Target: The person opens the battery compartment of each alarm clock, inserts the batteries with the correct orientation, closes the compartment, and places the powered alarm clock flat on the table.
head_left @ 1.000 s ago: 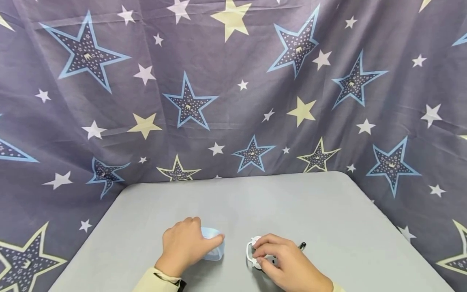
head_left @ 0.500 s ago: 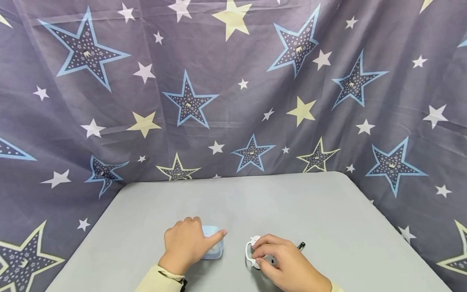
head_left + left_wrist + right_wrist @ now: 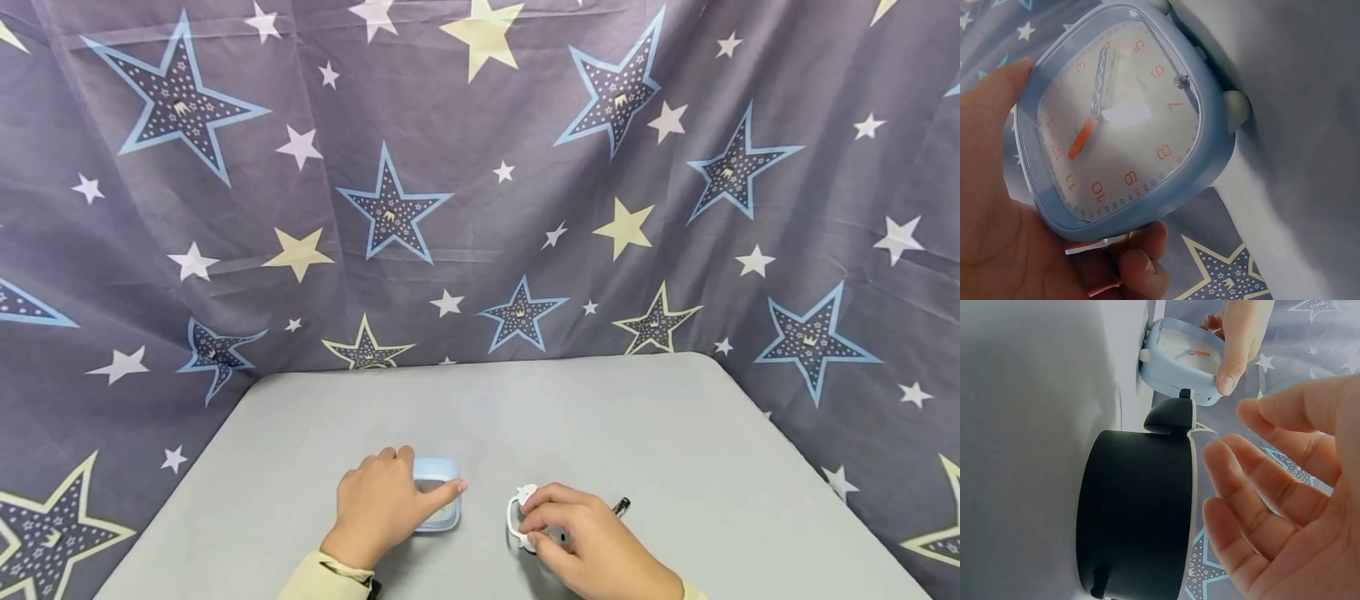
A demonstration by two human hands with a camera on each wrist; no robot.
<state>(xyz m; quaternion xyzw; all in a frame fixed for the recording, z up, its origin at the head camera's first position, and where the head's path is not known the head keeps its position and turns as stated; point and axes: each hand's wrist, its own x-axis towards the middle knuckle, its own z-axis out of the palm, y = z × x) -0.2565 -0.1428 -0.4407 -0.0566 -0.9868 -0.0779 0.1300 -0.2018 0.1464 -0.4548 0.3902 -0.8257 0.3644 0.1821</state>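
My left hand grips a light blue alarm clock from its left side, thumb over one edge and fingers round the other. Its pale dial has orange numerals and an orange hand, and its small white feet point toward the table. To the right, my right hand hovers with loosely curved fingers over a round black-bodied thing lying flat, pale rim upward. A white loop handle and a white ear-like piece stick out at its left; the hand hides most of its top.
Both things are on a grey table with rounded far corners. A dark purple cloth printed with stars hangs close behind the table and along its sides.
The blue alarm clock has tilted slightly under my left hand, so its front looks different from above. My right hand and the black-bodied thing have stayed nearly still.
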